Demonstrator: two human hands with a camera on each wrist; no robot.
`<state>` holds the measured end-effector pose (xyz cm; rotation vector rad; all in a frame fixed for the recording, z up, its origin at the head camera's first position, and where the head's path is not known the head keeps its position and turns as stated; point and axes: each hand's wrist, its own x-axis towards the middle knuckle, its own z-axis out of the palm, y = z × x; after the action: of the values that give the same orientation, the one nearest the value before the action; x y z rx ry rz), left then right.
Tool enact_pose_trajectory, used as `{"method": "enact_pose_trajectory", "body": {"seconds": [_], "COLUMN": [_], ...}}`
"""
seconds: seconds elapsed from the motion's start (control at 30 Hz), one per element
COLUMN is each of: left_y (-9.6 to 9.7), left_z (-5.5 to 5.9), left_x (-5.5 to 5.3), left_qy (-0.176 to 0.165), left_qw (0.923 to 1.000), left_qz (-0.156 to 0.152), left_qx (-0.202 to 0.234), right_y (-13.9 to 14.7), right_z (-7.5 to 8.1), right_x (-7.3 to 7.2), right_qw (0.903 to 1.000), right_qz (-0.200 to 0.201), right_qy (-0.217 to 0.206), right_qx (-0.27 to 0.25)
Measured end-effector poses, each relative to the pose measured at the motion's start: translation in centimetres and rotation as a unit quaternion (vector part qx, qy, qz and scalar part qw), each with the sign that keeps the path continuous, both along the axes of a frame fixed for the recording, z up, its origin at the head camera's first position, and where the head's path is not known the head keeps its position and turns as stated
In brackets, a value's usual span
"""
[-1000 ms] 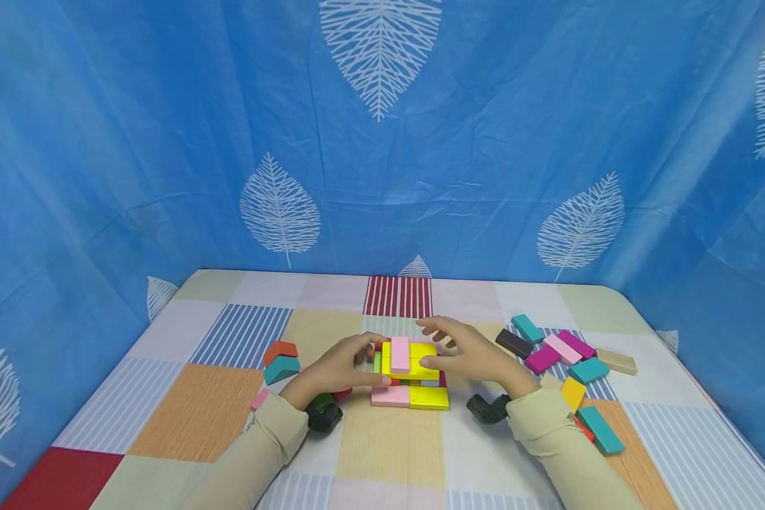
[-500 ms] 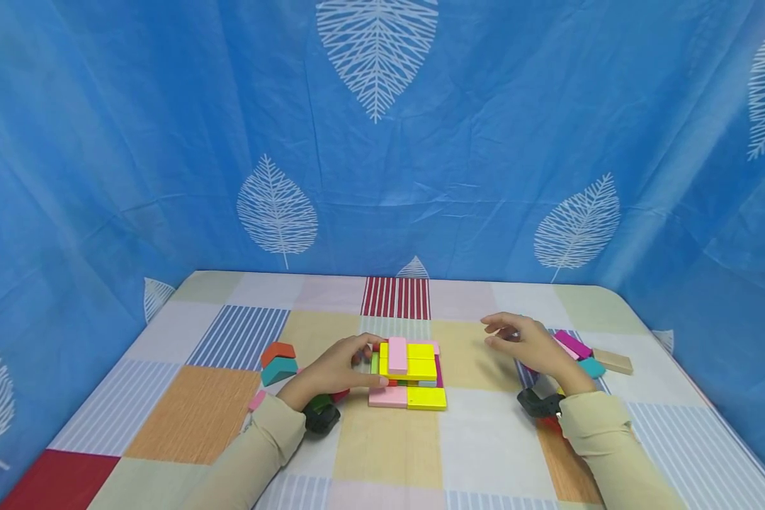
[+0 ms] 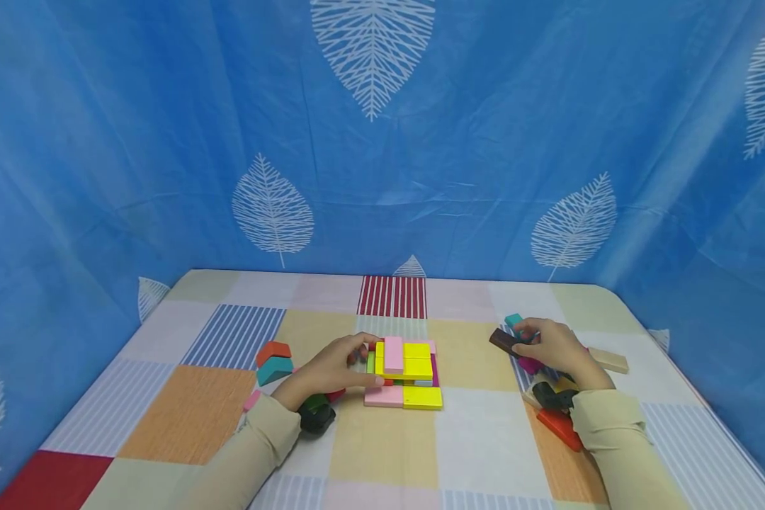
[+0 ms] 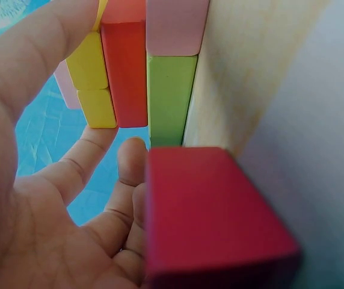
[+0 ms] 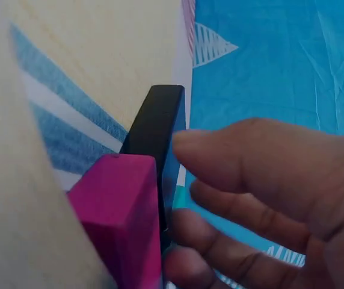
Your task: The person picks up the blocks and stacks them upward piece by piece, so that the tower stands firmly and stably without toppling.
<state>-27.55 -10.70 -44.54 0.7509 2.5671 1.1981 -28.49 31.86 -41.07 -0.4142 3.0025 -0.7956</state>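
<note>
At mid-table stands a low stack of toy building blocks, with yellow blocks (image 3: 417, 368) near its top and a pink block (image 3: 393, 355) laid across them. My left hand (image 3: 336, 365) holds the stack's left side, thumb at the front corner and index finger at the back; the left wrist view shows them on the yellow blocks, a red block (image 4: 125, 72) beside them. On the right, my right hand (image 3: 557, 348) is over a dark block (image 3: 503, 341), thumb and loosely bent fingers spread about its near end. A magenta block (image 5: 127, 211) lies next to it.
Near the left wrist lie an orange block (image 3: 273, 351), a teal block (image 3: 275, 370) and a crimson block (image 4: 214, 211). Around the right wrist are a natural-wood block (image 3: 608, 360), a red block (image 3: 559, 429) and a teal block (image 3: 513, 321). A blue curtain (image 3: 370, 198) hangs behind the table.
My right hand has left the stack's right side and moved right to the dark block. My left hand has stayed at the stack, which looks unchanged.
</note>
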Motion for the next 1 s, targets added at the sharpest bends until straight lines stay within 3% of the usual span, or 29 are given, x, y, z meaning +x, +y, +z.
{"method": "enact_pose_trajectory", "body": {"seconds": [0.27, 0.57, 0.8, 1.0], "left_y": [0.0, 0.1, 0.1, 0.1], "left_z": [0.0, 0.2, 0.0, 0.0], "left_x": [0.1, 0.1, 0.0, 0.1], "left_qy": [-0.001, -0.003, -0.001, 0.003], "left_qw": [1.0000, 1.0000, 1.0000, 1.0000], "left_qz": [0.003, 0.004, 0.002, 0.002], "left_qx": [-0.001, -0.004, -0.004, -0.006], "right_y": [-1.3, -2.1, -2.3, -2.9], "right_z": [0.2, 0.3, -0.3, -0.4], "right_x": [0.4, 0.5, 0.2, 0.3], "right_qw": [0.9976, 0.9851, 0.9870, 0.9916], "right_qz": [0.021, 0.096, 0.103, 0.103], "right_qy": [-0.062, -0.120, -0.101, -0.048], "right_qx": [-0.023, -0.077, -0.071, -0.061]}}
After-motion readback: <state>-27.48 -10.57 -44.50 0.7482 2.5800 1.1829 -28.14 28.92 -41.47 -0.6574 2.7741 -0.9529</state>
